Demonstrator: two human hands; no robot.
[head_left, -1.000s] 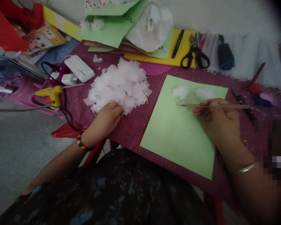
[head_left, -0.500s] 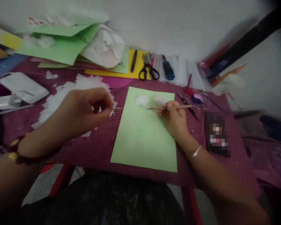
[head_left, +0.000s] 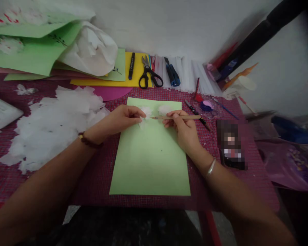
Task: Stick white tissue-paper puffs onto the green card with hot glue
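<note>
A light green sheet of paper (head_left: pixel 150 164) lies before me with two white tissue-paper puffs (head_left: pixel 165 109) near its top edge. My left hand (head_left: pixel 124 119) is over the sheet's upper left, thumb and fingertips pinched on a small piece of white tissue paper (head_left: pixel 141 125) just below the left puff. Between the fingers of my right hand (head_left: pixel 184 128) is a thin pointed wooden stick (head_left: pixel 190 117), held nearly level. Its tip points left, close to my left fingertips; whether it touches the tissue piece I cannot tell.
Left of the sheet is a heap of white tissue squares (head_left: pixel 46 126). Behind are black-handled scissors (head_left: pixel 147 73), a marker (head_left: pixel 131 66), a blue cutter (head_left: pixel 172 73) and folded green papers (head_left: pixel 36 63). To the right are a pen (head_left: pixel 197 114), a paint palette (head_left: pixel 207 106) and a phone (head_left: pixel 232 145).
My left hand has come from over the tissue heap rightward onto the green sheet, bringing a tissue piece to the stick's tip. My right hand keeps its hold. The view has shifted.
</note>
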